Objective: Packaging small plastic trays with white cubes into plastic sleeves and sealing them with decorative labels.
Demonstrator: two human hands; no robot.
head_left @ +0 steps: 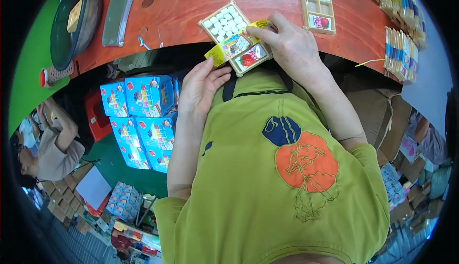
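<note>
At the near edge of the red table, a cream plastic tray [239,73] sits at a slant, its near end over my lap. Small white blocks [222,22] fill its far part, and a card with a strawberry picture [251,57] lies in the near part. Across its middle runs a yellow printed paper band [219,53]. My right hand [294,46] pinches the band's right end between thumb and fingers. At the other end, my left hand [204,85] has its thumb on the band, with curled fingers beside the tray.
Another filled tray [330,25] lies farther right; stacked trays [400,56] stand at the right edge. At left are a dark basin [88,22] and a clear plastic case [116,20]. Blue printed boxes [155,96] are stacked below left. A person [60,154] sits at far left.
</note>
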